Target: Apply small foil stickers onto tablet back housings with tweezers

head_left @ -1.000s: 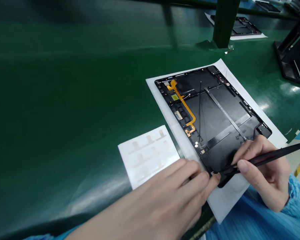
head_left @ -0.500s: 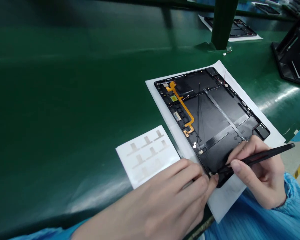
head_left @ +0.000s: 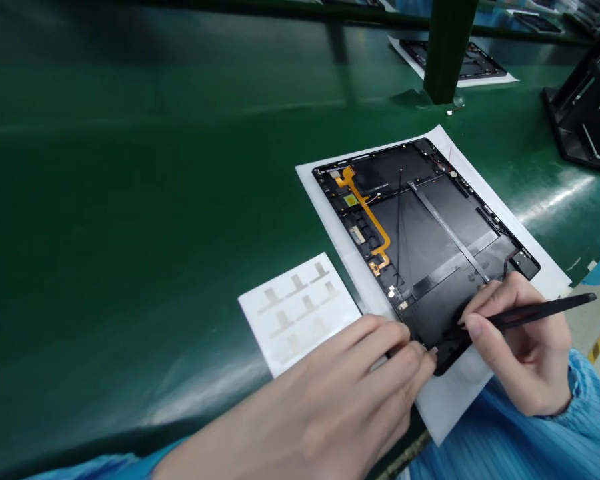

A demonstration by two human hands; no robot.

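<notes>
A black tablet housing [head_left: 430, 220] lies open-side up on white paper [head_left: 337, 243], with an orange flex cable [head_left: 379, 230] along its left side and a grey ribbon cable [head_left: 447, 230] across it. My left hand [head_left: 350, 393] is closed over the housing's near left edge, fingers bent together and fingertips by the near corner. Between thumb and fingers, my right hand [head_left: 517, 347] grips black tweezers [head_left: 545, 310], their tip pointing down at that corner beside my left fingertips. Whether the tip pinches a small part is hidden.
Left of the housing lies a white sheet of grey T-shaped stickers [head_left: 297, 307], partly under my left hand. Behind stand a green post [head_left: 447, 53] and another tablet housing [head_left: 485, 63] on paper. A black stand [head_left: 580, 107] is at the right on the green bench [head_left: 130, 233].
The view has shifted slightly, so the housing and sticker sheet appear a little further right and lower. Both hands stay at the near corner, the tweezers still in the right.
</notes>
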